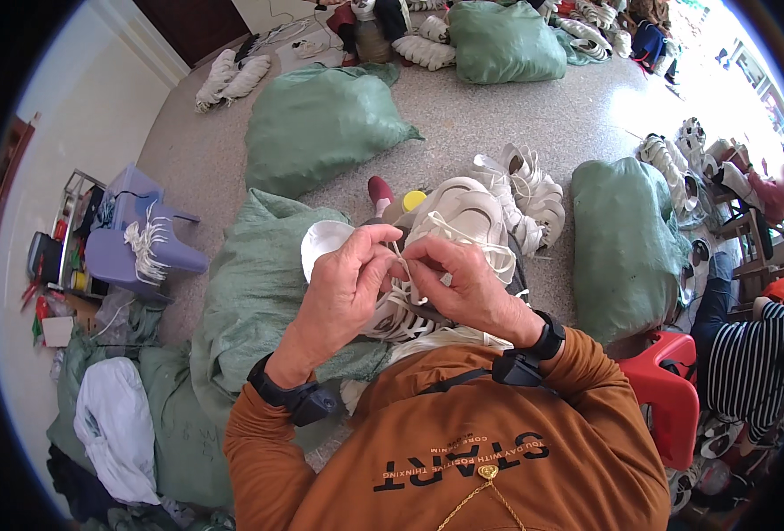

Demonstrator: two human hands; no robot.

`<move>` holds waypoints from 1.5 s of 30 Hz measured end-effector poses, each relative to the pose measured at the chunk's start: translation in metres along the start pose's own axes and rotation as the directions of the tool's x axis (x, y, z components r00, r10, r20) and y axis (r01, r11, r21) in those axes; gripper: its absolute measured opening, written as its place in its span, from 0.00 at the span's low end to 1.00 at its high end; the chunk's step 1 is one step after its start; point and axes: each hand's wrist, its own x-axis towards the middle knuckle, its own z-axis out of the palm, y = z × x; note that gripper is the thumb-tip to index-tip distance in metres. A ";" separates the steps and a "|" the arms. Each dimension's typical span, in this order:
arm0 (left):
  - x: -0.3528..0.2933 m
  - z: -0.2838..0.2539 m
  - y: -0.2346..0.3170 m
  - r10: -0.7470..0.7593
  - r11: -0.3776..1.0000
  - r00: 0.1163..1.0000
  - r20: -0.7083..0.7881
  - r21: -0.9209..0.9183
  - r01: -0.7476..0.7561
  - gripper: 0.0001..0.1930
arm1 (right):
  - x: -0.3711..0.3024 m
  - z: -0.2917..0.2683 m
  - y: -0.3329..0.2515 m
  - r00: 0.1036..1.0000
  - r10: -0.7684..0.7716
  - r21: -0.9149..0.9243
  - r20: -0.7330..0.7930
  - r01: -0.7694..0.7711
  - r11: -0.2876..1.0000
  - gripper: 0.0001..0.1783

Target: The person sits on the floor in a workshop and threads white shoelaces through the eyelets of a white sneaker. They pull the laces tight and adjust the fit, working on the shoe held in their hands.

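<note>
Note white lace (402, 263) at centre, apparently clamped in fingers of left hand (346, 274) and right hand (465, 279), close together presumably for fine control, with pale shoe (470, 211) at two o'clock, white bowl (319, 241) at nine, probably for easy reach, and green sack (624, 252) beyond at three.

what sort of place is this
Probably a small shoe workshop: pale laced shoes lie in clusters, bulging green sacks stand about, and other people are in the room too.

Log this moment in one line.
left hand: pinching thin white lace | right hand: also pinching lace | nearby: cream sneakers, round white container
</note>
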 end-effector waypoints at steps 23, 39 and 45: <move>0.038 0.143 -0.126 0.085 0.761 0.996 -0.035 0.647 -0.042 0.55 | 0.050 -0.038 -0.008 0.980 0.126 0.288 0.157 -0.167 0.943 0.07; 0.052 0.131 -0.145 -0.021 0.838 0.992 -0.121 0.539 0.083 0.50 | 0.145 -0.049 -0.181 0.958 -0.191 0.653 0.215 0.005 0.757 0.09; 0.031 0.034 -0.108 -0.119 0.943 0.900 0.420 0.331 -0.029 0.38 | 0.148 -0.078 -0.125 0.983 0.009 0.713 0.185 -0.141 0.687 0.08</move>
